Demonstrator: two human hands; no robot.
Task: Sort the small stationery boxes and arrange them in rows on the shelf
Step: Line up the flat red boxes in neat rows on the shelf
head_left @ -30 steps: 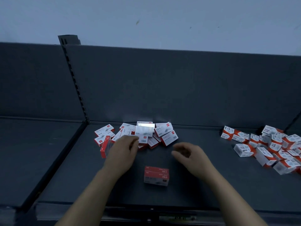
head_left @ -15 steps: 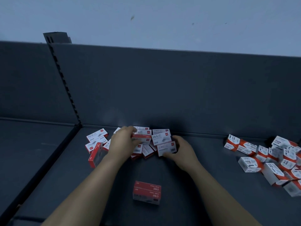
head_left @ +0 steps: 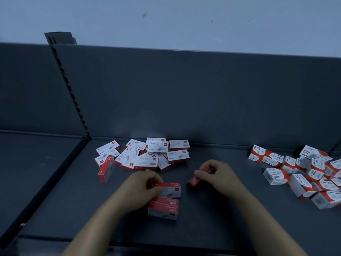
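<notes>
Progress early | one box (head_left: 163, 209) at shelf (head_left: 73, 209) front edge | left hand (head_left: 145, 182), right hand (head_left: 219, 174) each grip another | back pile (head_left: 145, 156), right pile (head_left: 304, 170) unsorted

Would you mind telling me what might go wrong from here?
The left hand holds a red-and-white staple box close to the red-and-white cardboard box standing on the dark grey metal shelf; a careless placement might knock that one askew. The right hand only pinches a small red box, so it may slip. The heap of orange-and-white paper-clip boxes on the right looks similar in dim light, so kinds could get mixed.
</notes>
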